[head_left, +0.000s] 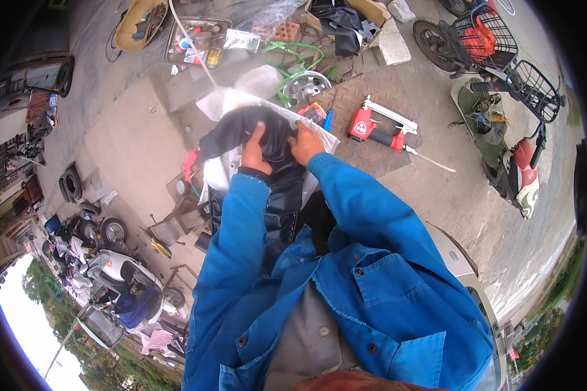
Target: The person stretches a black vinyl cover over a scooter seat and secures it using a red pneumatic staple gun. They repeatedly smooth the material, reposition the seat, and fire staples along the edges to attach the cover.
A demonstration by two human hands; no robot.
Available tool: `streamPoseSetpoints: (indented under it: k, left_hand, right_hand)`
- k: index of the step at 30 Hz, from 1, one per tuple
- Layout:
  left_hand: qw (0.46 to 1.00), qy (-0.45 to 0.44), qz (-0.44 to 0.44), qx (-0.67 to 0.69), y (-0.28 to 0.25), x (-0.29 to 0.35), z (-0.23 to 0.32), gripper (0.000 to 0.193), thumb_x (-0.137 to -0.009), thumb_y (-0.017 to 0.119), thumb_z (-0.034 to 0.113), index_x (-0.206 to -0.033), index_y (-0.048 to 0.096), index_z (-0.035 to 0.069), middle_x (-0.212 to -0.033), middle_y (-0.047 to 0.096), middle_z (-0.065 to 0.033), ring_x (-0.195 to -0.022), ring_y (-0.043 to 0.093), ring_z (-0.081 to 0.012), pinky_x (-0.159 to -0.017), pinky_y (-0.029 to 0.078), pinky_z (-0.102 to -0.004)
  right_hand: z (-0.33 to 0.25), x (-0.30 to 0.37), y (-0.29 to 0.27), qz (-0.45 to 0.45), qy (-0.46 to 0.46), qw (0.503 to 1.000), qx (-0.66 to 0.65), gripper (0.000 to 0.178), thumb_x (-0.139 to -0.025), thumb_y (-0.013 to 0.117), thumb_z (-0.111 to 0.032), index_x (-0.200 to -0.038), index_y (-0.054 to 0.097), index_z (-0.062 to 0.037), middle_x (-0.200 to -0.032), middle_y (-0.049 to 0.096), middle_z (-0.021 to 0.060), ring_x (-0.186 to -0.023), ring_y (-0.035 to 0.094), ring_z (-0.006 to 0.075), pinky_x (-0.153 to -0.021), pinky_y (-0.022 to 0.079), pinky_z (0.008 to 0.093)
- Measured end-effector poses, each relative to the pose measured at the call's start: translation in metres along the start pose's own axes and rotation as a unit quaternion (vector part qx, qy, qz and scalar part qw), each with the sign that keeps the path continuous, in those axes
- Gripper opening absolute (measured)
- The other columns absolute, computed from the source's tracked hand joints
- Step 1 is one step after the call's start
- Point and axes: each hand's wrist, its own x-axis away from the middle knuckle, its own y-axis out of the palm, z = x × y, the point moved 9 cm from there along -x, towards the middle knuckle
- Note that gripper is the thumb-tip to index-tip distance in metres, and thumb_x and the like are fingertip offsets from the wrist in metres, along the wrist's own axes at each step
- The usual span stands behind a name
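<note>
In front of me is a black vinyl seat cover [279, 212], creased and shiny, its far end bunched into folds. My left hand [254, 155] grips it with the thumb stretched along the top; most of its other fingers are hidden. My right hand [306, 144] is closed on the cover's right edge, thumb uppermost. A white sheet [329, 138] sticks out beneath the cover, close to my right hand. Left of my left hand, a smooth white piece [216, 173] shows under the black material. To the right, a red staple gun [372, 128] with a hose lies on a rusty metal plate [394, 88].
Beyond my hands are a tray of cans and bottles [224, 25], a green metal frame [298, 64], a silver wheel [306, 85] and a box of black material [365, 49]. A basketed two-wheeler [494, 78] stands right; parked scooters [120, 270] and loose tyres [72, 184] are left.
</note>
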Motion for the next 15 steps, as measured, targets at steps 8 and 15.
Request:
streamPoseSetpoints:
  k: [8,15]
  left_hand:
    - [0.97,0.126,0.196,-0.065,0.001,0.008,0.012,0.033,-0.096,0.077,0.004,-0.126,0.067,-0.006,-0.123,0.074,-0.0157,-0.109,0.074,-0.0289,-0.088,0.064,-0.0403]
    - [0.866,0.322,0.174,-0.341,0.002,0.019,0.028,0.036,-0.098,0.073,0.013,-0.127,0.066,-0.009,-0.123,0.072,-0.0186,-0.109,0.072,-0.0305,-0.091,0.062,-0.0445]
  right_hand:
    - [0.025,-0.002,0.015,0.022,-0.12,0.992,-0.013,0.064,-0.093,0.074,-0.016,-0.151,0.05,-0.0032,-0.145,0.057,0.0296,-0.13,0.058,0.0496,-0.11,0.047,0.0543]
    - [0.019,0.002,0.017,-0.014,-0.106,0.992,-0.059,0.066,-0.093,0.072,-0.011,-0.154,0.047,-0.0016,-0.151,0.053,0.0304,-0.137,0.052,0.0503,-0.117,0.043,0.0528]
